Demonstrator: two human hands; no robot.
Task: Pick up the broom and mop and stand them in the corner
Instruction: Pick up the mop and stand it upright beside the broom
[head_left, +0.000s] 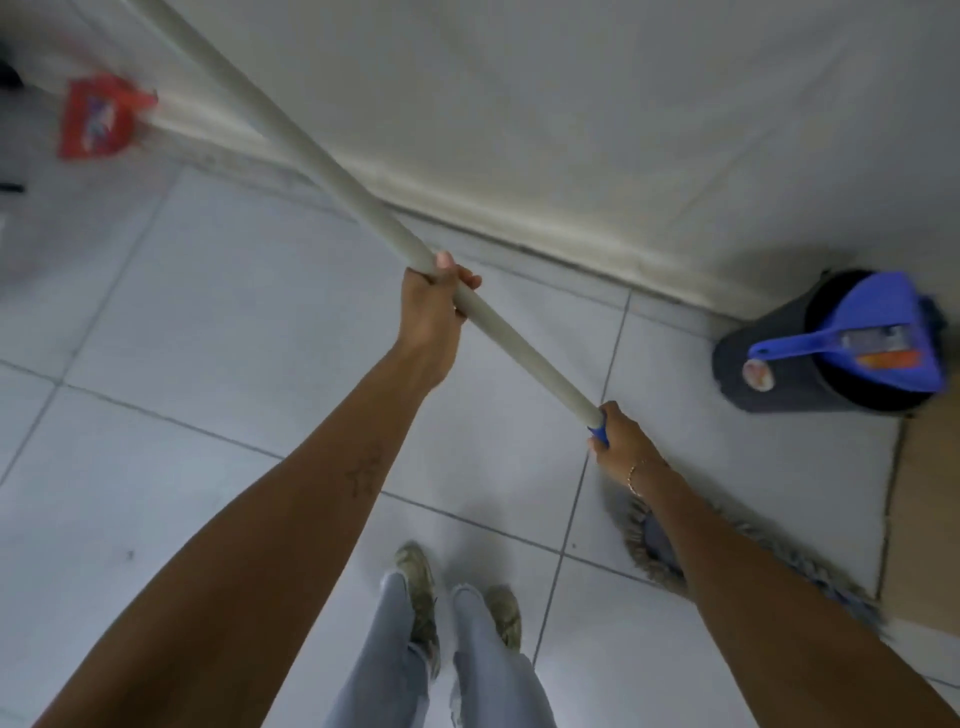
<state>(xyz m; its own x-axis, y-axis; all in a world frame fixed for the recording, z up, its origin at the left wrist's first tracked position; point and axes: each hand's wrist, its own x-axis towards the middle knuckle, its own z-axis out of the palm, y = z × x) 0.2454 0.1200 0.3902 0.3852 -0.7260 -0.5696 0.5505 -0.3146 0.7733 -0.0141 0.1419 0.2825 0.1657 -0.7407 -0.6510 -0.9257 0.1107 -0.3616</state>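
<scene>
No writing can be read: the label on the red broom head (98, 118) is blurred, and so is the sticker on the blue dustpan (852, 345). The mop handle (322, 171) is gripped by both hands. The left hand (434, 317) is closed around the pale shaft, thumb on top. The right hand (621, 444) is closed lower down, at the blue joint (598, 432) where the shaft ends. The mop head (649, 540) is seen on the floor tiles (218, 291) just below the right wrist, partly hidden by the forearm. The broom head is seen far up and left of the left hand, against the wall (571, 104). The dustpan is seen in a dark bucket (763, 384), right of the right hand.
</scene>
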